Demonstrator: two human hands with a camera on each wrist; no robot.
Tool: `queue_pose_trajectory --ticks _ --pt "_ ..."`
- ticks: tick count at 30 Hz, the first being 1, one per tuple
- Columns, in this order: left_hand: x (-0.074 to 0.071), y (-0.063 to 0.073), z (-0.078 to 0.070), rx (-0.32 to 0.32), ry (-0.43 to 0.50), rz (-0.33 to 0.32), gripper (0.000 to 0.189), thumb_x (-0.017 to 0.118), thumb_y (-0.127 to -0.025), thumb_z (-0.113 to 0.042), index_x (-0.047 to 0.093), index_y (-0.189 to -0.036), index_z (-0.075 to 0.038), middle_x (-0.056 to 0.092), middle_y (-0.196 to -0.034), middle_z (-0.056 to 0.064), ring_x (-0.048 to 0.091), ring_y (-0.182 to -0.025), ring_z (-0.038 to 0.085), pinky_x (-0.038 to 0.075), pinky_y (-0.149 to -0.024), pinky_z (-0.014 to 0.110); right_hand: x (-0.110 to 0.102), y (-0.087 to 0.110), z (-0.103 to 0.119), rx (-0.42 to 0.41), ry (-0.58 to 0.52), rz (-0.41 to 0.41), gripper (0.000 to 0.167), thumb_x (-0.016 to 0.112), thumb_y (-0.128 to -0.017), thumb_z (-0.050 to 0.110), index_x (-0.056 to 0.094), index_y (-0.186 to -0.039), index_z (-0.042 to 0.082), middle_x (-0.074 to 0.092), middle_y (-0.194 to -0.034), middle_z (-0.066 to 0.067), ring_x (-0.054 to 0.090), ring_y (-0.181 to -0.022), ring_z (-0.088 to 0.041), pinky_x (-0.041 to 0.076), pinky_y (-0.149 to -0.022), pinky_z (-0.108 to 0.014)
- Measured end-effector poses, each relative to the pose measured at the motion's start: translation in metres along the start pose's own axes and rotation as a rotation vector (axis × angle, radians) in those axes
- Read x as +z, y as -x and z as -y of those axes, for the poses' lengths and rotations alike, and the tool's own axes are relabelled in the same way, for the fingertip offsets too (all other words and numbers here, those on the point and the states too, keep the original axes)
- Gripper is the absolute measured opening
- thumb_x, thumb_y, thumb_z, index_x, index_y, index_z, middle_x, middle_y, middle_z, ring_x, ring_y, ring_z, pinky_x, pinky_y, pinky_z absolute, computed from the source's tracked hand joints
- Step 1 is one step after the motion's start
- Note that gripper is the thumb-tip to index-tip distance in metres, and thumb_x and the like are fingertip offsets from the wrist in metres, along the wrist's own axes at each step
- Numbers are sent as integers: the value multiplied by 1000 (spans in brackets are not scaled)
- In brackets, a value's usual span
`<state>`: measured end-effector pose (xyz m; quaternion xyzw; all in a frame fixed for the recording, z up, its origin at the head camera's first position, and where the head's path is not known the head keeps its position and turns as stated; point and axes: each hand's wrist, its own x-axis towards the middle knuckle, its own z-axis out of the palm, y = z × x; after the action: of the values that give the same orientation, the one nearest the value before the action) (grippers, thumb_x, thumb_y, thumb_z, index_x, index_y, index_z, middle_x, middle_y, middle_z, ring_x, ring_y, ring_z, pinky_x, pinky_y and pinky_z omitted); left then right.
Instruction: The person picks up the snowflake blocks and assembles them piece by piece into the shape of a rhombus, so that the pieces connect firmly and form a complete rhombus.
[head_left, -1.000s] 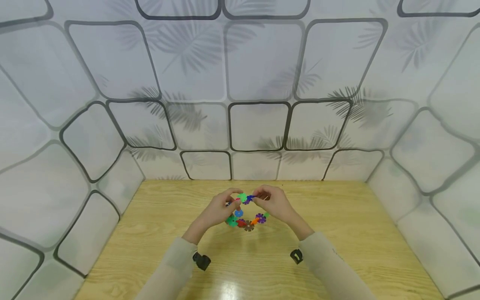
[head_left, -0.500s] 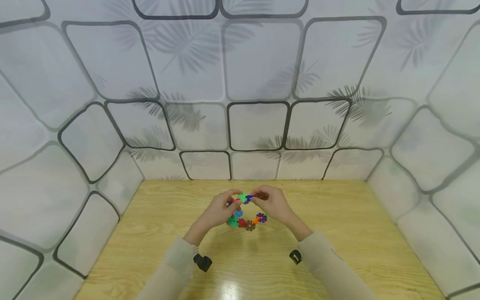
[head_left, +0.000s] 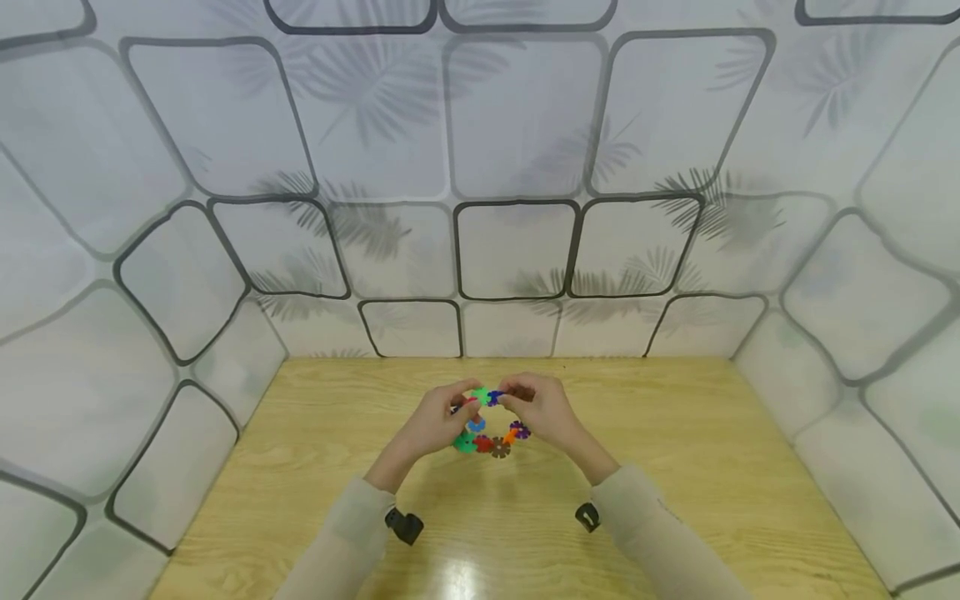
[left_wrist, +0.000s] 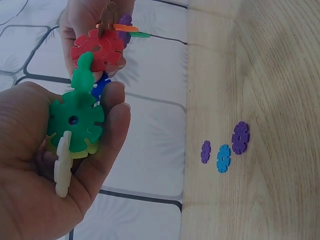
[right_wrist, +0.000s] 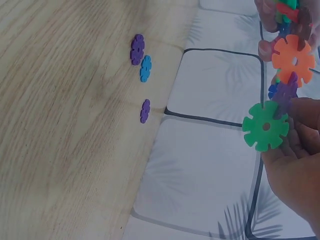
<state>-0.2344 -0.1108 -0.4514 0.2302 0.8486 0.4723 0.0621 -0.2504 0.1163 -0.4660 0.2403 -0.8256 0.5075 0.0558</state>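
Observation:
Both hands hold up a looped chain of notched, interlocking plastic discs over the table. My left hand (head_left: 438, 418) pinches it near a light green disc (head_left: 482, 397). My right hand (head_left: 543, 410) pinches a dark blue disc (head_left: 494, 397) beside it. From the lower part of the loop hang a red disc (head_left: 483, 444), a brown disc (head_left: 500, 447) and a purple disc (head_left: 520, 430). A white disc (left_wrist: 63, 165) and a green disc (left_wrist: 75, 122) lie before the left palm. Another green disc (right_wrist: 265, 126) forms an end near the right hand. Fingers partly hide the joint.
On the wooden table (head_left: 660, 467) lie loose discs: a blue one (left_wrist: 223, 158), a purple one (left_wrist: 240, 137) and a smaller-looking purple one (left_wrist: 205, 152). Patterned panels (head_left: 517, 250) enclose the table at the back and both sides.
My right hand has shifted slightly left, closer to the left hand. The green end disc beside it has slipped from sight in the head view. Both hands keep their hold on the chain.

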Motion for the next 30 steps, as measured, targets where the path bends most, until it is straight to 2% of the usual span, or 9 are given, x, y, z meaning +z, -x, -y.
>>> queue_pose_trajectory --ticks 11,16,19,25,30 --pt "2 1 -1 -11 16 -9 49 56 -111 -14 48 -154 5 77 -99 24 50 -54 7 36 -47 19 4 2 2 -39 82 -49 6 74 -99 5 79 -99 9 76 -96 -5 66 -79 -11 59 -72 -24" --pt "3 2 -1 -18 25 -16 48 57 -110 -16 50 -154 2 77 -94 15 44 -49 7 35 -45 20 3 2 5 -102 110 -60 5 75 -97 3 78 -98 7 76 -95 -7 69 -81 -14 61 -73 -26" --pt "3 2 -1 -14 28 -7 47 57 -110 -16 50 -154 1 77 -92 11 42 -47 7 34 -44 20 3 2 6 -101 104 -55 6 75 -96 2 78 -97 7 75 -95 -7 68 -80 -13 60 -72 -25" --pt "4 2 3 -39 44 24 43 56 -110 -13 51 -151 0 76 -92 13 52 -56 9 40 -48 20 4 3 2 -23 80 -18 6 75 -97 4 79 -99 9 75 -98 -6 63 -79 -10 57 -70 -22" --pt "7 1 8 -51 64 45 39 57 -111 -17 51 -147 -4 72 -94 16 64 -68 13 51 -54 24 4 4 2 -1 64 -7 8 75 -97 5 79 -103 8 76 -100 -6 68 -85 -13 60 -75 -23"
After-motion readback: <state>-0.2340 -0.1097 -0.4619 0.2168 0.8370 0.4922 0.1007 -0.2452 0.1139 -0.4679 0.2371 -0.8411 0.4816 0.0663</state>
